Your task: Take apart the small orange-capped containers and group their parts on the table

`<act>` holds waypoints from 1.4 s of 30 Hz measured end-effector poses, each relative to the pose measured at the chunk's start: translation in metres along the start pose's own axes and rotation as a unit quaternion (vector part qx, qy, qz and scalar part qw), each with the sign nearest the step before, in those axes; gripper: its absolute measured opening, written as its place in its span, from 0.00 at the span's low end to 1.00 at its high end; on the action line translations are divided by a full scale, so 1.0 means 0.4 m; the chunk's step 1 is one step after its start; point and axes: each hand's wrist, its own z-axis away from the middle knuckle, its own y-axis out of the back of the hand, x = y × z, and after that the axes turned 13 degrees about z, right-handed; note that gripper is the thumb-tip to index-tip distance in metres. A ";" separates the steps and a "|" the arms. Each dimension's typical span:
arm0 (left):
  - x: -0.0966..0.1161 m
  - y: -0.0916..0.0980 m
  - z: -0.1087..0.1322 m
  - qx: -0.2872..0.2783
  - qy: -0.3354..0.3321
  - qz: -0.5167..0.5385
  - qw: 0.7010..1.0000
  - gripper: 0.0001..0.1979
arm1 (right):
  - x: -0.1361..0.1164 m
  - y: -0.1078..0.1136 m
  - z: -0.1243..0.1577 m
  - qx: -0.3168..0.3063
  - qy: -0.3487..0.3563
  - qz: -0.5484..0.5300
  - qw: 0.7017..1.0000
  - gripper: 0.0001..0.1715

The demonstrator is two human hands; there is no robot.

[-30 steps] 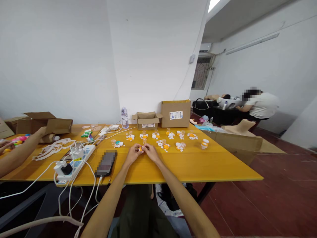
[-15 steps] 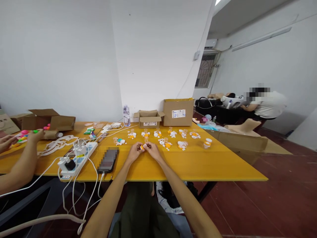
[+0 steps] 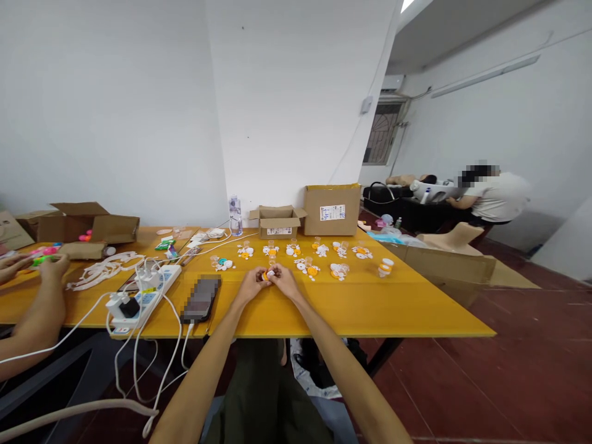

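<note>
Between my hands is a small orange-and-white plastic part (image 3: 267, 275), partly hidden by the fingers. My left hand (image 3: 252, 284) is closed on its left side. On its right side, the fingers of my right hand (image 3: 284, 282) are closed around it too. Just beyond stands a small clear plastic cup (image 3: 272, 261). Little piles of white and orange discs with clear cups lie around, such as the pile (image 3: 308, 268) right of my hands and the pile with a teal disc (image 3: 224, 264) to the left. An upright stack of cup and orange-white pieces (image 3: 385, 267) stands farther right.
Left of my arms lie a phone (image 3: 201, 298) and a power strip (image 3: 147, 302) with trailing white cables. An open carton (image 3: 279, 223), a larger box (image 3: 332, 209) and a bottle (image 3: 235, 216) stand at the back. A co-worker's hands (image 3: 50, 268) handle colourful pieces at far left.
My fingers have shifted slightly around the orange-and-white part, showing more of its white face. The co-worker's hands at left have moved lower and leftward. The view has turned very slightly.
</note>
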 end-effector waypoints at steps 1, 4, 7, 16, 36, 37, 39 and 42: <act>-0.002 0.001 -0.001 0.000 -0.005 -0.004 1.000 0.17 | -0.001 0.000 0.001 -0.001 0.000 -0.001 1.000 0.04; -0.004 0.003 -0.001 0.003 -0.011 -0.015 1.000 0.16 | -0.003 0.000 0.003 0.000 -0.002 -0.005 1.000 0.04; 0.000 0.002 0.000 0.000 -0.007 -0.016 1.000 0.16 | -0.005 0.002 0.005 0.002 -0.006 -0.007 1.000 0.03; 0.000 0.009 0.001 -0.006 0.013 -0.025 1.000 0.15 | -0.001 0.006 0.005 0.000 -0.015 -0.014 1.000 0.04; 0.021 0.002 0.006 -0.027 0.008 -0.018 0.999 0.13 | -0.004 0.007 0.004 0.019 -0.025 -0.048 0.998 0.05; 0.019 0.001 0.005 -0.021 0.008 -0.013 1.000 0.14 | -0.004 0.006 0.004 0.023 -0.025 -0.049 0.998 0.06; 0.016 0.000 0.005 -0.005 0.008 -0.010 1.000 0.14 | -0.006 0.007 0.003 0.033 -0.027 -0.052 0.998 0.06; 0.009 0.001 0.006 0.028 0.003 -0.028 0.999 0.13 | -0.003 0.011 0.002 0.049 -0.034 -0.054 0.997 0.08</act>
